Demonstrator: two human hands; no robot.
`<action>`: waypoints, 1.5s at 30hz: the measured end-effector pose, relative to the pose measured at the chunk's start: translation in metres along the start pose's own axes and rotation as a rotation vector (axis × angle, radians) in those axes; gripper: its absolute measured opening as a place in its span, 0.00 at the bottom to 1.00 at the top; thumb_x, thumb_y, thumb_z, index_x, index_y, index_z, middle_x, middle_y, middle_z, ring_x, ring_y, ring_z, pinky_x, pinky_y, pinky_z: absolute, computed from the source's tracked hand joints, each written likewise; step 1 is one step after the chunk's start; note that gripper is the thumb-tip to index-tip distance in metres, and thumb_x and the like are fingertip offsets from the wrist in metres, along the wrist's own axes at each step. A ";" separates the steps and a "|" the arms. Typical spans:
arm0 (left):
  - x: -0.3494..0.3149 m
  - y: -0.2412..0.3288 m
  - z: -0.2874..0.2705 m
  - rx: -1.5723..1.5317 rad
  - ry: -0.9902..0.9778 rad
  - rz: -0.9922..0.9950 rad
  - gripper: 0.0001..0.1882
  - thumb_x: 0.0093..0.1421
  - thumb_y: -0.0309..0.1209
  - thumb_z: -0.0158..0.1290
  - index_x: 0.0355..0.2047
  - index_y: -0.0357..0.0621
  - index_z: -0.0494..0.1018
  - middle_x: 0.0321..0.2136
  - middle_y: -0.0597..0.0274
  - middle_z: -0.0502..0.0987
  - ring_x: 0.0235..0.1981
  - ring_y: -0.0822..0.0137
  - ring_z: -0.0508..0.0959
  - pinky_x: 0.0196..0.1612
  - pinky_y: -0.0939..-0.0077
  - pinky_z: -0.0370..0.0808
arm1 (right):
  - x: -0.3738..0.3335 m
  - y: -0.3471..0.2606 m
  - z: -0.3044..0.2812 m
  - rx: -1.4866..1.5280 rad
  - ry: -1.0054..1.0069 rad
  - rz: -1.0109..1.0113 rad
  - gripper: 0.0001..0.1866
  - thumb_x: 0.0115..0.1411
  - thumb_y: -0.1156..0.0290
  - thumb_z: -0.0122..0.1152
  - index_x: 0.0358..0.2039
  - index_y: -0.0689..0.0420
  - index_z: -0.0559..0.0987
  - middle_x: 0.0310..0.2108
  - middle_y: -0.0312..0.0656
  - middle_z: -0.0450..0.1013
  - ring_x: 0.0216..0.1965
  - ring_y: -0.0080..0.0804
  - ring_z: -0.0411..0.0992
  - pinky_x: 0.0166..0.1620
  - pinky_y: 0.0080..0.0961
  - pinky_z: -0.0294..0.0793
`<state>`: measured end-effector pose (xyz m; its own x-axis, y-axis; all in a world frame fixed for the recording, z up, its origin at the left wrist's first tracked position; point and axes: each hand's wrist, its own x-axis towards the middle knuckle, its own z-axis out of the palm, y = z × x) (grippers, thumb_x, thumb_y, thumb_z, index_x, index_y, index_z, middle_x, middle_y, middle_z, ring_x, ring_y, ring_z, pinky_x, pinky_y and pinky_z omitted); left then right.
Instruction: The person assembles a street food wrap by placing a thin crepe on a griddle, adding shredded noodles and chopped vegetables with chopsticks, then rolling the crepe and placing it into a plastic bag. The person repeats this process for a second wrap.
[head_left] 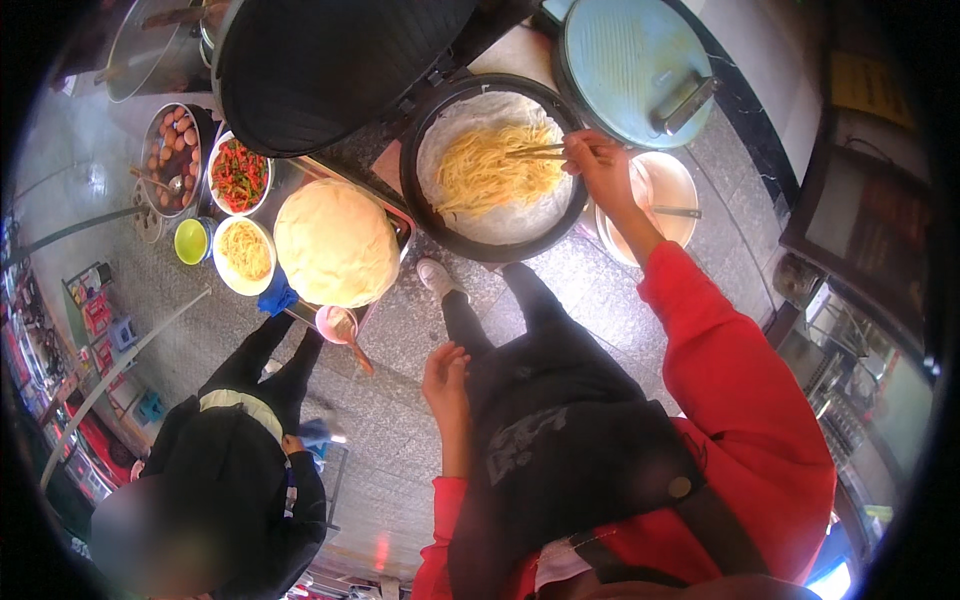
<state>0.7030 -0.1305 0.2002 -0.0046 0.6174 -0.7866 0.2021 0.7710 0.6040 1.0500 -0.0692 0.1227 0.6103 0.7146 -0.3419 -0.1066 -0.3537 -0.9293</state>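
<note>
My right hand (600, 165) reaches out over a round black griddle (425, 215) and grips a pair of chopsticks (535, 152). Their tips rest in a pile of yellow shredded strips (495, 170) spread on a thin white pancake (520, 225) that covers the griddle. My left hand (445, 375) hangs by my side in front of my dark apron, fingers loosely apart, holding nothing. Both sleeves are red.
The griddle's black lid (330, 70) stands raised at the left. A mound of dough (335, 240), bowls of shreds (245, 252), red-green vegetables (240, 175) and eggs (170, 155) sit left. A pale bucket (675, 190) and blue-grey lid (630, 60) are right. A person in black (245, 470) stands lower left.
</note>
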 end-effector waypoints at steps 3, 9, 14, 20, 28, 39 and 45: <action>0.001 0.001 0.002 -0.003 -0.006 0.004 0.14 0.56 0.24 0.46 0.44 0.36 0.68 0.38 0.56 0.74 0.37 0.69 0.75 0.35 0.80 0.69 | -0.004 0.003 0.009 -0.029 -0.046 0.029 0.13 0.58 0.65 0.55 0.35 0.64 0.76 0.28 0.38 0.72 0.27 0.22 0.71 0.31 0.15 0.72; 0.003 0.000 0.001 -0.026 0.005 -0.001 0.14 0.56 0.23 0.46 0.44 0.36 0.68 0.37 0.56 0.75 0.36 0.69 0.75 0.34 0.81 0.69 | -0.003 0.000 0.021 -0.059 -0.045 0.064 0.13 0.58 0.65 0.55 0.36 0.63 0.76 0.28 0.37 0.73 0.27 0.21 0.71 0.32 0.15 0.72; 0.003 0.002 0.000 -0.027 -0.008 -0.011 0.15 0.56 0.24 0.47 0.45 0.36 0.67 0.38 0.56 0.73 0.37 0.70 0.75 0.35 0.81 0.69 | 0.001 -0.001 0.023 -0.089 -0.047 0.037 0.13 0.58 0.66 0.54 0.36 0.64 0.76 0.30 0.37 0.72 0.27 0.22 0.72 0.32 0.16 0.72; 0.006 0.000 0.003 -0.040 -0.020 0.009 0.15 0.55 0.24 0.48 0.44 0.36 0.67 0.38 0.56 0.74 0.36 0.69 0.75 0.35 0.81 0.69 | 0.005 0.003 0.016 -0.059 -0.019 0.002 0.13 0.57 0.69 0.55 0.32 0.69 0.76 0.32 0.39 0.73 0.27 0.24 0.72 0.30 0.16 0.74; 0.015 -0.003 -0.011 -0.004 -0.047 0.054 0.15 0.54 0.26 0.50 0.43 0.38 0.69 0.36 0.58 0.75 0.35 0.71 0.75 0.35 0.80 0.71 | -0.018 -0.043 0.018 -0.011 -0.033 -0.010 0.10 0.57 0.69 0.55 0.34 0.64 0.76 0.27 0.41 0.73 0.25 0.24 0.73 0.29 0.16 0.74; 0.014 -0.005 -0.104 -0.241 0.121 0.117 0.16 0.55 0.24 0.48 0.45 0.35 0.67 0.37 0.56 0.74 0.36 0.70 0.75 0.35 0.81 0.70 | -0.076 -0.117 0.302 0.269 -0.423 -0.043 0.09 0.58 0.70 0.55 0.33 0.64 0.76 0.26 0.40 0.74 0.23 0.23 0.72 0.27 0.17 0.74; -0.003 -0.019 -0.168 -0.362 0.257 0.073 0.15 0.55 0.24 0.48 0.44 0.35 0.67 0.37 0.57 0.74 0.36 0.69 0.75 0.35 0.80 0.69 | -0.076 -0.064 0.454 0.336 -0.515 -0.093 0.10 0.57 0.69 0.55 0.33 0.63 0.75 0.25 0.40 0.73 0.22 0.21 0.72 0.25 0.14 0.73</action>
<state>0.5349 -0.1212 0.2126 -0.2554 0.6559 -0.7104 -0.1449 0.7005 0.6988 0.6540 0.1734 0.1451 0.1807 0.9623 -0.2031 -0.3638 -0.1265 -0.9229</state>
